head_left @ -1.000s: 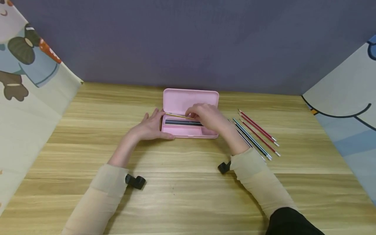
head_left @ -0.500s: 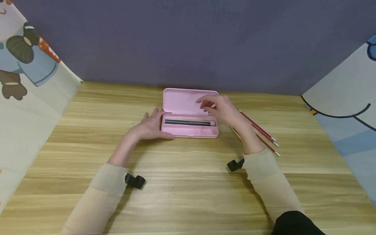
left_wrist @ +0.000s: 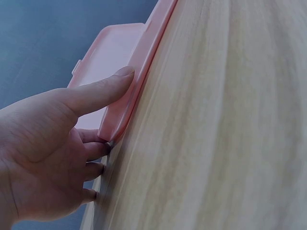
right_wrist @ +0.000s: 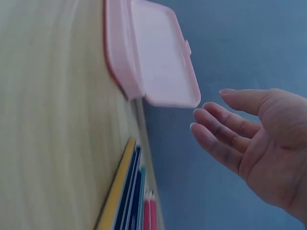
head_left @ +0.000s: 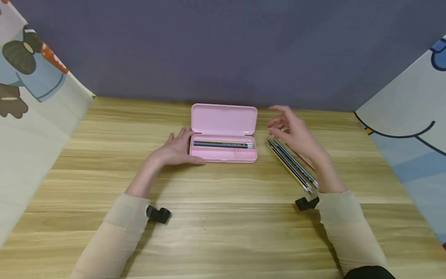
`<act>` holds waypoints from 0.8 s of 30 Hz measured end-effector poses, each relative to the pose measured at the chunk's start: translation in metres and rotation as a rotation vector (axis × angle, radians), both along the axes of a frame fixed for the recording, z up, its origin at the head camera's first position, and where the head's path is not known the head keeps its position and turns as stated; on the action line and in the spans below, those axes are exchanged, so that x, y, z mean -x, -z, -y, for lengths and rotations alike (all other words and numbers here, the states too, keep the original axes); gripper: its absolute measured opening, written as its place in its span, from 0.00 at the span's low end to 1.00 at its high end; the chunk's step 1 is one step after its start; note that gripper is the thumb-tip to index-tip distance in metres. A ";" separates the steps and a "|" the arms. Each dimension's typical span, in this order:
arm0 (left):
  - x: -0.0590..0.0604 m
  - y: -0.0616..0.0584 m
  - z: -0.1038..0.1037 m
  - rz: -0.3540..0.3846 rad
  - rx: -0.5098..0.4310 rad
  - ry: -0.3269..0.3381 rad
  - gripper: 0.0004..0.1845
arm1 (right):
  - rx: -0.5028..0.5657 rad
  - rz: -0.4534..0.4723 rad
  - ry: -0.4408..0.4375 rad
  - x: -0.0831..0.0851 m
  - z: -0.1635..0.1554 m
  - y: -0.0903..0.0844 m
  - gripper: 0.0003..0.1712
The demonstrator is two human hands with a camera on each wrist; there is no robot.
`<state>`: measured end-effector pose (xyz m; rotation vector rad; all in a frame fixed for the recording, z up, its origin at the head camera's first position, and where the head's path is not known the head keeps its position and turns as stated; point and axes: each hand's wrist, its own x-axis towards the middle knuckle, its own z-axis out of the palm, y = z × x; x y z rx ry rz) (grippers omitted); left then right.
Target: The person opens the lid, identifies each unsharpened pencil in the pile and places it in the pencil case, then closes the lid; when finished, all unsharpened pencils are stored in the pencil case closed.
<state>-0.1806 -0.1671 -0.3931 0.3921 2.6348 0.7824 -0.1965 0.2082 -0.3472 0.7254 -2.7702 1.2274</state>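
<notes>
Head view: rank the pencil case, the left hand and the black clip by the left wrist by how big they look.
1. Pencil case, lid open.
2. Left hand, clearly smaller, touching the case's left end.
3. Black clip, smallest, though nearer the camera.

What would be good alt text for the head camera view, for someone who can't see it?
An open pink pencil case lies on a wooden table with pencils inside; the left hand rests against its left end. The right hand hovers open above a row of loose pencils to the case's right.
</notes>
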 end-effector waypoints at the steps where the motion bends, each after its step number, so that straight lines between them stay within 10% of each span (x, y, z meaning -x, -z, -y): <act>1: 0.000 0.000 0.000 0.000 0.000 0.000 0.60 | -0.019 0.006 0.006 -0.002 -0.005 0.001 0.35; 24: -0.001 -0.004 -0.002 0.015 0.002 -0.007 0.61 | -0.227 0.201 -0.048 -0.026 -0.080 0.028 0.51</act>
